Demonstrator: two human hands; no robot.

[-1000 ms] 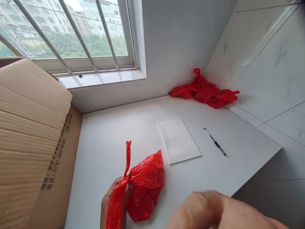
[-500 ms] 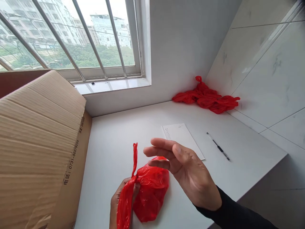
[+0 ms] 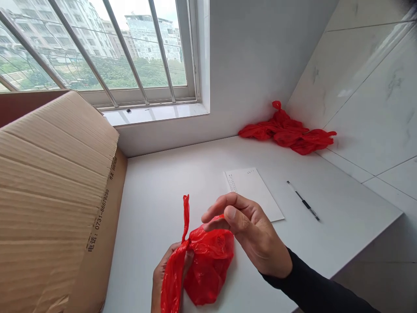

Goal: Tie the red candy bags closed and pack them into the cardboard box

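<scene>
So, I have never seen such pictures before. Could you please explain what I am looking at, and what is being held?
There is no machine here: these are a person's own bare hands, seen by one camera worn on the head, looking forward and down. The left hand holds a red plastic bag. The right hand is partly open at the bag; I cannot tell whether it touches. On the white table lie a booklet, a pen and, in the far corner, crumpled red plastic. A cardboard box is at the picture's left.
</scene>
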